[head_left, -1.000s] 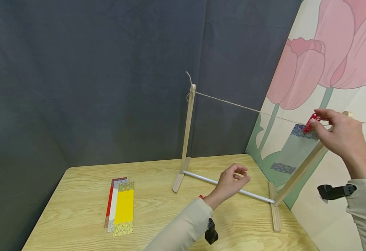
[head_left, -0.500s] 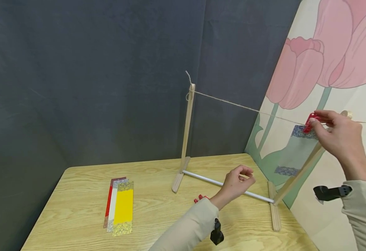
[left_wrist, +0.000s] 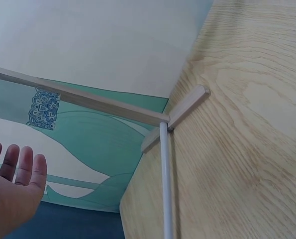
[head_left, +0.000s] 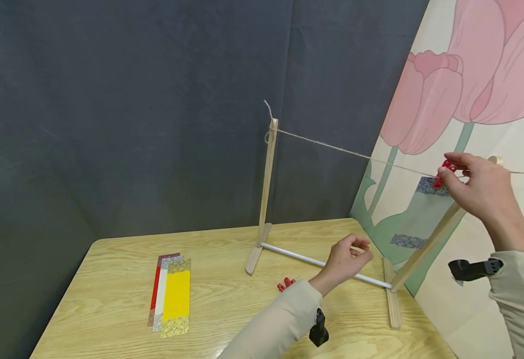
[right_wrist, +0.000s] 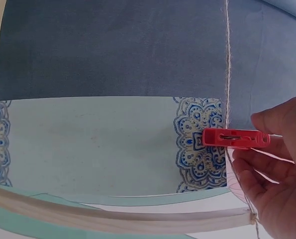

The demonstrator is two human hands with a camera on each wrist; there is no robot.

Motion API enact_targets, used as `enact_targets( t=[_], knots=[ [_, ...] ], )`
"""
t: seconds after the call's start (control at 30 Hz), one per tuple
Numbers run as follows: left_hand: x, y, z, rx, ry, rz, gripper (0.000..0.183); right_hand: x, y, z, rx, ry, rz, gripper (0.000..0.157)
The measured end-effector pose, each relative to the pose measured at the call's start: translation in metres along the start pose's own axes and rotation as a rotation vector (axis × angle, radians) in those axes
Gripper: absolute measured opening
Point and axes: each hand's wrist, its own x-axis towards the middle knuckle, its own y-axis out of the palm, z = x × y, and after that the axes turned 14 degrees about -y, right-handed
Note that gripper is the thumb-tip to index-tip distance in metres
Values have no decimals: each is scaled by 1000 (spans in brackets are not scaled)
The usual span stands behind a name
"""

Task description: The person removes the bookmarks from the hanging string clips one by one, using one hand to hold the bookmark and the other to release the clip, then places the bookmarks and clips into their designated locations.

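My right hand (head_left: 486,192) is up at the twine (head_left: 333,147), its thumb and fingers about a red clothespin (right_wrist: 235,138). The clothespin's jaws overlap the patterned upper end of a pale strip (right_wrist: 93,144) with blue lace-like ends, and it lies across the twine. The strip hangs down beside the right wooden post (head_left: 430,244). Lower down, my left hand (head_left: 344,259) hovers over the stand's white crossbar (head_left: 293,256) with loosely bent fingers and nothing in them. In the left wrist view, the strip's lower patterned end (left_wrist: 44,109) shows beyond those fingers.
Three overlapping strips, red, white and yellow (head_left: 176,294), lie on the left of the wooden table (head_left: 226,309). Several red clothespins (head_left: 286,284) are beside my left forearm. The left post (head_left: 268,184) carries the twine's other end. A tulip-painted wall (head_left: 436,104) borders the right side.
My left hand has moved to the right, uncovering the red clothespins on the table. My right hand stays at the clothespin on the twine, and the hanging strip has swayed slightly.
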Motion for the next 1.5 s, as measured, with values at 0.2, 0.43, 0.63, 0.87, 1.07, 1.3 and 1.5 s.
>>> enact_targets(
  t=[0.2,0.43,0.63,0.87,1.07,1.3,1.5],
  knots=[
    [4,5,-1,-4,29,-29,15,-2,0,0,-6,35,2,42],
    [7,10,-2,1,56,-58,15,-4,-1,-1,5,66,4,42],
    [9,12,-3,-37,69,-96,18,-6,-3,-2,13,92,10,42],
    [11,13,-3,-73,94,-133,18,-7,-5,-3,10,83,26,43],
    [9,13,-2,-49,87,-113,21,-10,-6,-5,22,125,-5,46],
    [6,15,0,-18,20,-67,29,-11,-5,-5,40,167,-49,48],
    [3,17,0,2,-9,-44,32,-10,-6,-5,48,182,-49,48]
  ],
)
